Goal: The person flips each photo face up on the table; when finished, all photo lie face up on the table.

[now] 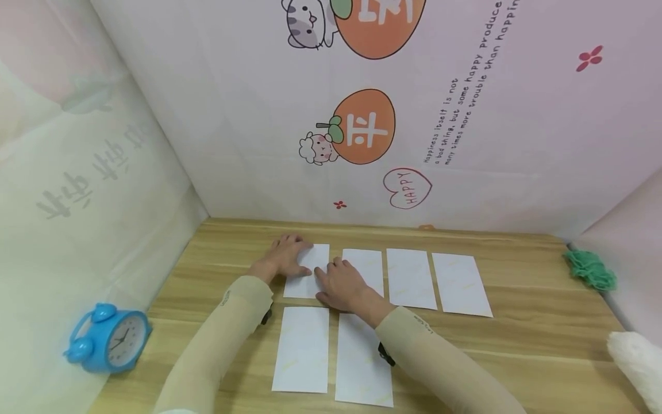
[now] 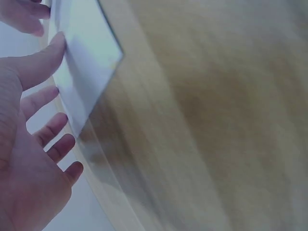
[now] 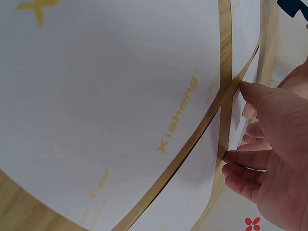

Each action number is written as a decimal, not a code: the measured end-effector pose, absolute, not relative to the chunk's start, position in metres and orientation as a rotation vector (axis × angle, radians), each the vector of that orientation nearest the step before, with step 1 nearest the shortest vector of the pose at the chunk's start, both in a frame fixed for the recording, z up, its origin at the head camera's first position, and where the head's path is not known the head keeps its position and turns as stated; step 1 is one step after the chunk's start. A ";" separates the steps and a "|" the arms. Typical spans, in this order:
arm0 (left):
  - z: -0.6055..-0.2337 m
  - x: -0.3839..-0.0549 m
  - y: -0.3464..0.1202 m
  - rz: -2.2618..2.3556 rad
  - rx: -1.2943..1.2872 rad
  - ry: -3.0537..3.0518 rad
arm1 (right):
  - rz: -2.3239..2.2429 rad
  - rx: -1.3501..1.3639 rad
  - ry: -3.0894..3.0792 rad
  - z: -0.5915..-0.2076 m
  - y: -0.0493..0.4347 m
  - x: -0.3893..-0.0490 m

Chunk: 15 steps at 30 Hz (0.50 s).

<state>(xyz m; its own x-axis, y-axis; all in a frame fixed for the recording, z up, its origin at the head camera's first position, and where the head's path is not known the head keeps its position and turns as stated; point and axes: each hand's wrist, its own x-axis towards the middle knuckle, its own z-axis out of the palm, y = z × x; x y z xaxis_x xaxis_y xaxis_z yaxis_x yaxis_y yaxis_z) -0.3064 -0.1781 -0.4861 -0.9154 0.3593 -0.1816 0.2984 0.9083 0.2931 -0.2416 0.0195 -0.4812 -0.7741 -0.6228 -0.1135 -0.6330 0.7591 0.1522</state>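
Note:
In the head view my left hand [image 1: 281, 256] rests on the left side of the far-left white paper sheet [image 1: 301, 288] of the back row, fingers spread and thumb on the paper. My right hand [image 1: 342, 285] reaches to the same sheet's right edge and partly covers the neighbouring sheet [image 1: 370, 265]. In the left wrist view the thumb lies on the paper [image 2: 84, 62], with relaxed fingers along its edge. The right wrist view shows my right thumb and fingertips at paper edges; a large sheet nearby bears yellow "Xisheng" lettering [image 3: 178, 113].
Two more sheets [image 1: 411, 279] continue the back row rightward. Nearer lie a front-left sheet [image 1: 301, 351] and another [image 1: 364, 368] partly under my right forearm. A blue alarm clock [image 1: 111, 339] stands left; green yarn [image 1: 591, 269] and a white fluffy thing [image 1: 637, 362] lie right. Printed cloth walls enclose the wooden table [image 1: 532, 356].

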 end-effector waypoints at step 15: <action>-0.483 -0.314 -0.170 0.533 0.342 2.810 | 0.223 -1.044 2.900 -0.483 0.027 -0.238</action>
